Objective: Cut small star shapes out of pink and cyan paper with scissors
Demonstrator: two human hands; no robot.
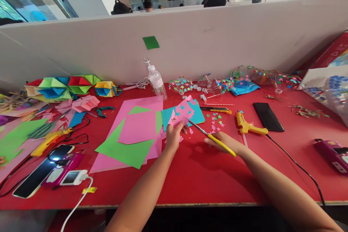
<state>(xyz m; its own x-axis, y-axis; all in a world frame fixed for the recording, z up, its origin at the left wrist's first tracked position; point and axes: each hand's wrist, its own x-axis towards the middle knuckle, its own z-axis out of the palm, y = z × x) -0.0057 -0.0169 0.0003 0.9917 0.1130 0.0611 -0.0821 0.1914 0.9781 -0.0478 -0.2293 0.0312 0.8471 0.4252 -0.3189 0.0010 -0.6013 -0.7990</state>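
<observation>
Between the fingers of my left hand (175, 133) is a piece of pink paper (179, 110) with star-shaped holes in it. My right hand (221, 142) is closed round the yellow handles of a pair of scissors (199, 127). Their metal blades reach the paper's lower edge, near my left fingertips. Behind the pink piece lies blue-green paper (199, 112) on the table. Small pink and green paper stars (216, 120) and pink scraps are scattered just right of it.
Pink and green sheets (122, 148) overlap at the left. To the right are a yellow glue gun (248, 125) with a cord and a black phone (268, 116). A water bottle (157, 83), a utility knife (217, 109) and star-filled clear plastic (181, 85) stand or lie toward the partition (108, 47).
</observation>
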